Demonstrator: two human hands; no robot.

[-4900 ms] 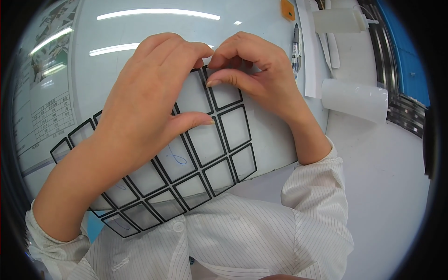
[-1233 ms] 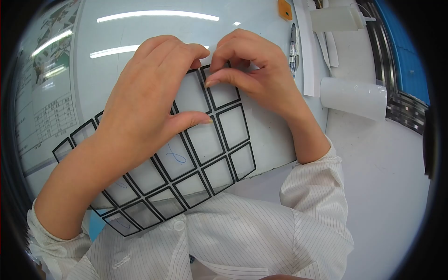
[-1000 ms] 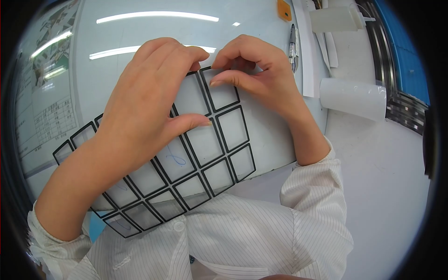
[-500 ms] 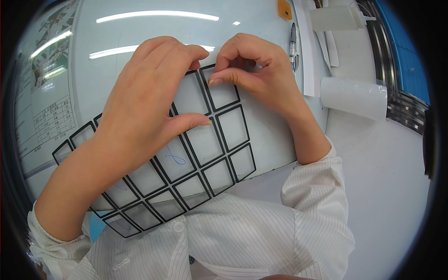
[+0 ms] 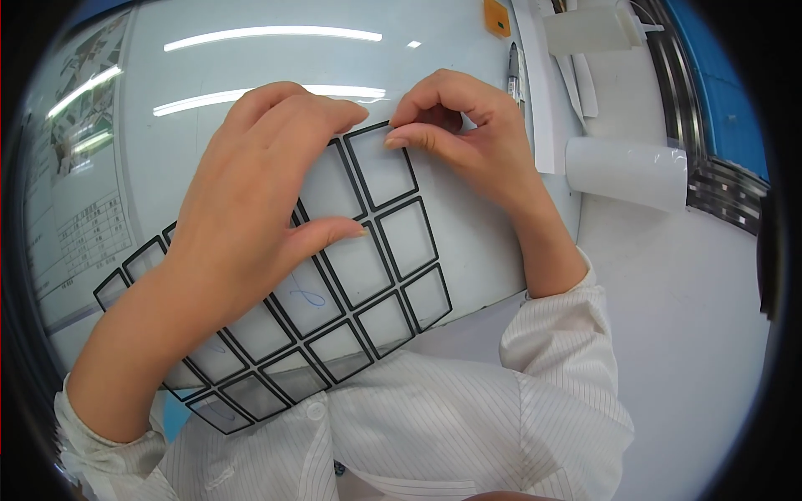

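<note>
A clear sheet (image 5: 357, 265) carries a grid of black rectangular frames and lies tilted across the table's front edge, its near corner over my striped shirt. Blue pen marks show in some of the cells. My left hand (image 5: 238, 192) reaches over the sheet's upper left part, fingers curved and thumb stretched apart over a cell. Nothing shows between that thumb and the fingers. At the sheet's far right corner, my right hand (image 5: 476, 138) pinches the edge of a black frame between thumb and forefinger. Its other fingers are curled and partly hidden.
The pale table (image 5: 468, 242) reflects ceiling lights. Printed papers (image 5: 88, 225) lie at the left. Along the right stand an orange block (image 5: 496, 17), a pen (image 5: 514, 71), a white roll (image 5: 626, 171) and a whitish bottle (image 5: 589, 32). A metal rail and blue panel lie beyond.
My right thumb has shifted from inside the corner cell to its far right corner. Both hands and the sheet's far end sit slightly lower in the view.
</note>
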